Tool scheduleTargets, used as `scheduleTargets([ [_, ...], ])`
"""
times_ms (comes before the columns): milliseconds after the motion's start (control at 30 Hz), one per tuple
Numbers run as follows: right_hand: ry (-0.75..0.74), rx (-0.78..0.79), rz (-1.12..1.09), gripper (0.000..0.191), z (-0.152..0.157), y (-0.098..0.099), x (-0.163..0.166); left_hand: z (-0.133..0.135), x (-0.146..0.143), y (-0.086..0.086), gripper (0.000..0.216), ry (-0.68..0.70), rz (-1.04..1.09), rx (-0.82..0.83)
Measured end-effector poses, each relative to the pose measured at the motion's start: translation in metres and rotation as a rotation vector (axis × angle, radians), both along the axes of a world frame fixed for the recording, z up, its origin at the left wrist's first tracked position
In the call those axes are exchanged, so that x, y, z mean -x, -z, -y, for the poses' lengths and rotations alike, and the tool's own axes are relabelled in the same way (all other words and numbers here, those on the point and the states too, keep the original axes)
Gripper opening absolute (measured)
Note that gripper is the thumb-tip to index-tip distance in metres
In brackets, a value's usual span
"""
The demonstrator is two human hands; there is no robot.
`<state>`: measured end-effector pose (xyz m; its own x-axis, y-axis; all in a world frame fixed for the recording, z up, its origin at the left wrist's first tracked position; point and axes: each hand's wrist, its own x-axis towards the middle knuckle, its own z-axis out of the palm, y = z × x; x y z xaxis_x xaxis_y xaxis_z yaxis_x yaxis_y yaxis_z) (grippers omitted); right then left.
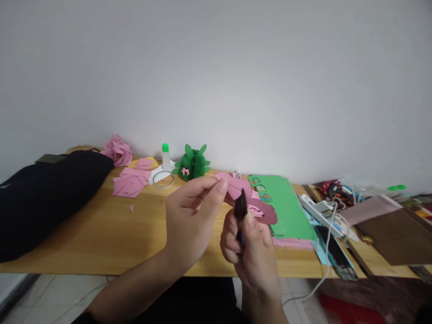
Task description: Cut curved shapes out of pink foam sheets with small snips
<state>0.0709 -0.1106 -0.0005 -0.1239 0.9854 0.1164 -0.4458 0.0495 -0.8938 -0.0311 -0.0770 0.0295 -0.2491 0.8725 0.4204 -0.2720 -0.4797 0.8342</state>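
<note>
My left hand (191,220) pinches the edge of a curved piece of pink paper (236,185) between thumb and fingertips, above the table. In my right hand (254,249) is a pair of dark scissors (240,208), blades pointing up against the paper. The fingers wrap round the handles, which are mostly hidden. Beyond the right hand a darker pink paper loop (268,212) hangs or lies near the blades; whether it joins the held piece I cannot tell. Behind my left hand stands a green folded-paper cactus (194,165) with a small pink paper shape on it.
Pink paper scraps (130,182) and a crumpled pink pile (118,150) lie left, near a green-capped glue bottle (165,157) and a ring (164,179). Dark cloth (50,193) covers the far left. Green sheets (286,207), a power strip (320,213) and a phone (335,252) lie right.
</note>
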Motion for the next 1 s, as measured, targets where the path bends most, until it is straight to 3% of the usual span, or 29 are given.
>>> scheduleTargets([
  [200,-0.038,-0.001,-0.028,0.043,0.001,0.001,0.0,-0.001,0.003,-0.002,0.021,0.019,-0.022,-0.043],
  [467,-0.042,-0.005,-0.109,0.042,0.001,0.001,0.0,0.002,0.002,0.01,0.01,0.215,-0.009,0.039],
  [800,-0.128,0.11,-0.024,0.041,0.002,0.012,-0.01,-0.018,0.009,0.01,0.011,-0.05,-0.103,0.062],
  [1000,-0.114,0.104,0.066,0.042,0.005,0.004,-0.026,-0.02,0.019,0.007,0.017,-0.092,-0.37,-0.004],
])
